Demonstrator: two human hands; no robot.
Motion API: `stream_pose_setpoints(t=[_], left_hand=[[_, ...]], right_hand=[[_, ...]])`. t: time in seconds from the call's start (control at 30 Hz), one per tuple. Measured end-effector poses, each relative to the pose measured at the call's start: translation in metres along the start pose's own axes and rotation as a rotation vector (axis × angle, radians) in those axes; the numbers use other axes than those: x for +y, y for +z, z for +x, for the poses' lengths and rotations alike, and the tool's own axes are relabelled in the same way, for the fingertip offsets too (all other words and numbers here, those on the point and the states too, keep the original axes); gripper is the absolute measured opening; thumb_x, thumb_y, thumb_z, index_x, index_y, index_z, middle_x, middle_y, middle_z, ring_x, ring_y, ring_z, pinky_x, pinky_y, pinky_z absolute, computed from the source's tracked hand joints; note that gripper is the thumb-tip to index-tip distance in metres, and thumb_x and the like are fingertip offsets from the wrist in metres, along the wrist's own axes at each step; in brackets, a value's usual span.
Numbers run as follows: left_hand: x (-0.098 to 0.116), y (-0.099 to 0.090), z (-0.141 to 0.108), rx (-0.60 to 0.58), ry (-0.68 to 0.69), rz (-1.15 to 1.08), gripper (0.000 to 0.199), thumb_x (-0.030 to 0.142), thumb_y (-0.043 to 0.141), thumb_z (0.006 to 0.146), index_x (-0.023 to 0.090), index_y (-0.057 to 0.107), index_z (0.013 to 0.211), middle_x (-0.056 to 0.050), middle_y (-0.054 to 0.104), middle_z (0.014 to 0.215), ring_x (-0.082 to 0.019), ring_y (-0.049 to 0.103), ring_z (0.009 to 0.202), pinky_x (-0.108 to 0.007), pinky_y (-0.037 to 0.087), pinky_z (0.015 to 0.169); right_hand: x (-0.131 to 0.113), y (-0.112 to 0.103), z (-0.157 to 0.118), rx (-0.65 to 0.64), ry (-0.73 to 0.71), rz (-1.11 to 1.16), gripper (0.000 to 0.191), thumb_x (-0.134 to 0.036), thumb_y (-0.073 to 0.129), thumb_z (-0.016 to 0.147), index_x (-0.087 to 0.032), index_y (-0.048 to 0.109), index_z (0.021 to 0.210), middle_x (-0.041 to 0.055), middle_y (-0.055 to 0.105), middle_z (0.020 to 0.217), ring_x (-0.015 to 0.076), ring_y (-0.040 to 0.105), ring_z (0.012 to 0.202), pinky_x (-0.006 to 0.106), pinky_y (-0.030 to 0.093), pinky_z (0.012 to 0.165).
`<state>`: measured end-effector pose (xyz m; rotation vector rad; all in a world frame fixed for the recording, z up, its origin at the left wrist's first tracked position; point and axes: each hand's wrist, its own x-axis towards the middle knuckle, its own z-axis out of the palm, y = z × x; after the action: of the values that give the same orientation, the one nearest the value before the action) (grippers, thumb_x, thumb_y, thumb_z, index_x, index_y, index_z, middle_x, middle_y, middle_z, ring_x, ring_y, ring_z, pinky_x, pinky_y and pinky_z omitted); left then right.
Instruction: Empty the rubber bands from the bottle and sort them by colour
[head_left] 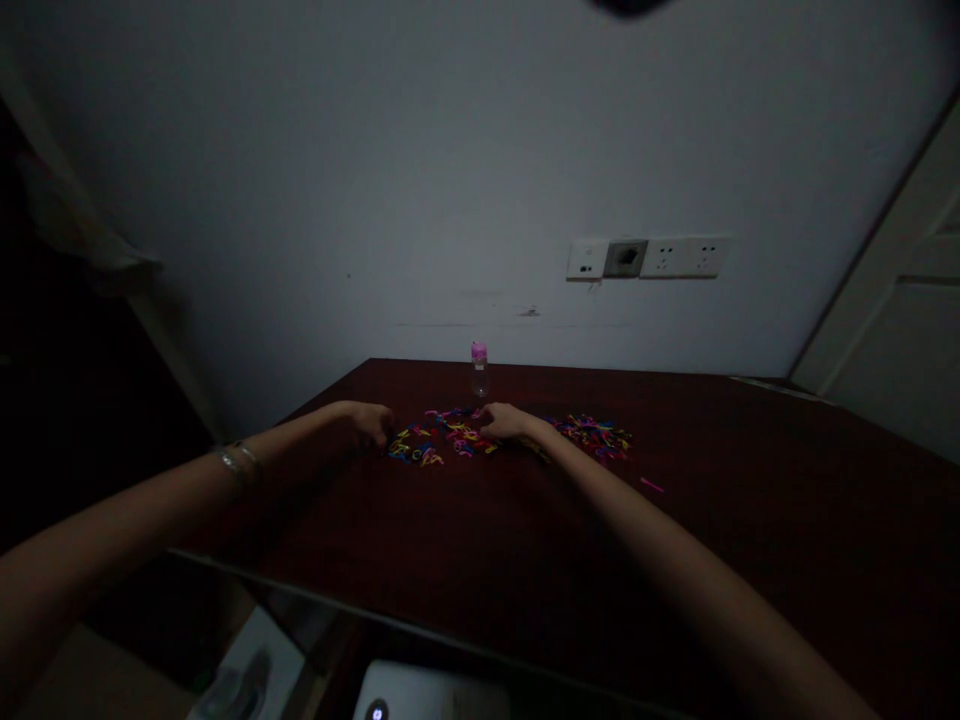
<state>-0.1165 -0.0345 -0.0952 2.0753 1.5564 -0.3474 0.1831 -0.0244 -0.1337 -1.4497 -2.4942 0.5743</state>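
Many small, bright pieces, thin and partly curved, lie in a loose spread (pixel 429 447) on the dark red table (pixel 420 530); their kind is too small to tell. My left hand (pixel 371 422) rests at the left edge of this spread, fingers curled down and close together. Over its right side, my right hand (pixel 504 420) reaches in with bent fingers among the pieces. Whatever either set of fingertips holds is hidden. A denser heap (pixel 600 437) of similar pieces lies right of my right hand. Behind the spread stands a clear bottle (pixel 480 375) with a pink top.
A single pink, stick-like piece (pixel 652 485) lies apart at the right. The wall behind has a row of sockets (pixel 649 258). Below the table's front edge sits a white device (pixel 431 692) with a small light. A pale door (pixel 900 310) stands at the right.
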Motion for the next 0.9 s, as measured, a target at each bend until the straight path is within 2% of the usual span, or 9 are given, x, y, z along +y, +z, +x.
stream_pose_setpoints(t=[0.07,0.13,0.27,0.4,0.5,0.63,0.73,0.9], left_hand=[[0.003,0.005,0.001,-0.052,-0.089,-0.103,0.045,0.024,0.059,0.054,0.013,0.057,0.098,-0.007,0.062,0.074,-0.016,0.055,0.057,-0.028,0.048,0.052],[0.011,0.009,0.003,-0.053,-0.11,-0.192,0.044,0.025,0.057,0.057,0.013,0.054,0.099,-0.007,0.061,0.076,-0.015,0.056,0.059,-0.027,0.049,0.051],[0.033,0.017,0.007,-0.001,-0.009,-0.342,0.04,0.028,0.056,0.06,0.013,0.053,0.097,-0.006,0.059,0.082,-0.014,0.056,0.063,-0.025,0.049,0.055],[0.049,0.02,0.012,0.076,0.113,-0.424,0.041,0.028,0.053,0.063,0.015,0.053,0.102,-0.004,0.061,0.085,-0.011,0.055,0.062,-0.023,0.047,0.057],[0.05,0.017,0.02,0.23,0.144,-0.357,0.035,0.024,0.05,0.064,0.013,0.058,0.096,-0.004,0.063,0.083,-0.011,0.055,0.062,-0.021,0.045,0.058],[0.044,0.009,0.035,0.44,0.086,-0.164,0.028,0.022,0.048,0.066,0.011,0.063,0.087,-0.005,0.064,0.081,-0.013,0.057,0.071,-0.019,0.042,0.062],[0.038,0.005,0.05,0.495,0.034,-0.004,0.026,0.022,0.049,0.067,0.013,0.064,0.086,-0.005,0.065,0.084,-0.014,0.058,0.077,-0.018,0.042,0.064],[0.041,0.007,0.075,0.493,-0.035,0.131,0.029,0.026,0.053,0.069,0.013,0.063,0.093,-0.007,0.065,0.094,-0.016,0.059,0.084,-0.019,0.043,0.07]], right_hand=[[-0.004,0.004,0.003,0.004,-0.013,0.008,0.04,-0.026,0.06,0.072,-0.011,0.06,0.109,0.0111,0.065,0.103,0.0191,0.061,0.088,0.022,0.045,0.072],[-0.01,0.007,0.004,0.006,-0.038,0.015,0.036,-0.023,0.058,0.072,-0.012,0.062,0.106,0.0094,0.066,0.099,0.0173,0.062,0.084,0.02,0.044,0.069],[-0.021,0.011,0.002,0.018,-0.103,0.051,0.035,-0.022,0.057,0.072,-0.013,0.062,0.105,0.0072,0.067,0.093,0.0143,0.061,0.076,0.018,0.043,0.061],[-0.017,0.009,0.007,0.126,-0.131,0.114,0.032,-0.018,0.054,0.072,-0.012,0.062,0.103,0.0063,0.067,0.087,0.0125,0.06,0.071,0.018,0.042,0.058],[-0.005,0.006,0.017,0.199,-0.078,0.061,0.027,-0.017,0.054,0.073,-0.015,0.065,0.098,0.0061,0.067,0.092,0.0134,0.06,0.08,0.018,0.042,0.066],[0.01,0.006,0.03,0.218,0.003,0.032,0.024,-0.018,0.055,0.073,-0.016,0.066,0.094,0.0075,0.067,0.097,0.0164,0.06,0.088,0.02,0.042,0.073],[0.015,0.009,0.038,0.213,0.045,0.035,0.022,-0.018,0.055,0.073,-0.017,0.067,0.091,0.0073,0.067,0.096,0.0173,0.06,0.09,0.021,0.042,0.075],[0.013,0.015,0.049,0.208,0.095,0.066,0.021,-0.017,0.055,0.072,-0.016,0.067,0.089,0.0076,0.067,0.096,0.0184,0.06,0.093,0.021,0.041,0.077]])
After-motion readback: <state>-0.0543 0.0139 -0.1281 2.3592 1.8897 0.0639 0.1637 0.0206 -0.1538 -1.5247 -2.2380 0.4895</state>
